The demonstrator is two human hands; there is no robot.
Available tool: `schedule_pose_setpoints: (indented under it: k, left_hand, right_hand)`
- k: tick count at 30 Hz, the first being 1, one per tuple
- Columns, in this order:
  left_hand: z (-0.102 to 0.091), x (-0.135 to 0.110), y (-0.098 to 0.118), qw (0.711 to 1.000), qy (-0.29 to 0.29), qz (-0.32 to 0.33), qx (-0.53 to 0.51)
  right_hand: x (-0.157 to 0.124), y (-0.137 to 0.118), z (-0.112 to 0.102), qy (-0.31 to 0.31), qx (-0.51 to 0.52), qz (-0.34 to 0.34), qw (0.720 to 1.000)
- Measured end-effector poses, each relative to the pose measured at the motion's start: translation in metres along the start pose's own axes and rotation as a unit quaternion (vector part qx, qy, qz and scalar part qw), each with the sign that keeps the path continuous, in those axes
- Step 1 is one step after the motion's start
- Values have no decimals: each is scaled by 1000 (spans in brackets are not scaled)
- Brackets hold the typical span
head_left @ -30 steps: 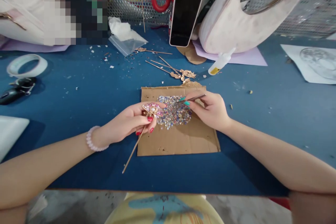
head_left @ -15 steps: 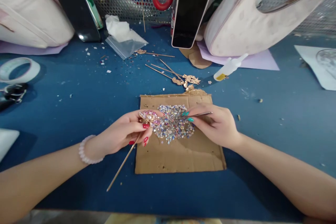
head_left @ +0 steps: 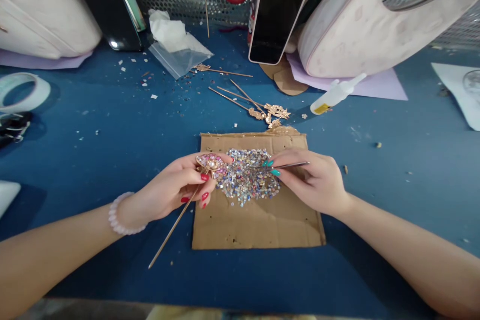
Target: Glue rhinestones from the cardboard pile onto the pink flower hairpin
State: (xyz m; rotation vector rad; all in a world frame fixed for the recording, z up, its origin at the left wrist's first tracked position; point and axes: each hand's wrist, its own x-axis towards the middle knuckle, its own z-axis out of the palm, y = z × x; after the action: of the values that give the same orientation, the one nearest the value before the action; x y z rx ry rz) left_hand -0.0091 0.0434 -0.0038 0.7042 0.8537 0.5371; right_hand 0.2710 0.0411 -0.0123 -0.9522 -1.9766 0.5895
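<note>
Between the fingers of my left hand (head_left: 178, 184) is a gold hairpin (head_left: 212, 164), its head covered in pink and clear stones. The hairpin's long stick slants down to the left, past the cardboard's edge. My right hand (head_left: 313, 177) pinches a pair of thin metal tweezers (head_left: 292, 165), their tips over a spread of small multicoloured rhinestones (head_left: 249, 180). The rhinestones lie on a square of brown cardboard (head_left: 258, 230). Whether the tweezers grip a stone is too small to tell.
Beyond the cardboard lie several gold hairpins (head_left: 258, 112) and a white glue bottle (head_left: 335, 96). At the back stand a phone (head_left: 281, 10) and a pale bag (head_left: 337, 35). A plastic bag (head_left: 180, 57) lies back left, a tape roll (head_left: 41, 94) at far left.
The view has shifted slightly, so background things sit a little higher. Both hands keep their grips, and the tweezers stay over the rhinestones.
</note>
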Motion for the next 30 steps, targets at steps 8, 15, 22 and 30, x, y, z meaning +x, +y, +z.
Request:
schedule_pose_setpoints:
  k: [8, 15, 22, 30]
  left_hand:
    - [-2, -1, 1, 1000, -6, -1, 17]
    - [3, -1, 3, 1000, 3, -11, 28]
    - [4, 2, 3, 1000, 6, -20, 22]
    - [4, 1, 3, 999, 7, -11, 36]
  right_hand:
    - [0, 0, -1, -7, -7, 4, 1000]
    - [0, 0, 0, -6, -6, -4, 1000]
    - [1, -1, 0, -6, -2, -5, 1000]
    - [1, -1, 0, -6, -6, -7, 1000]
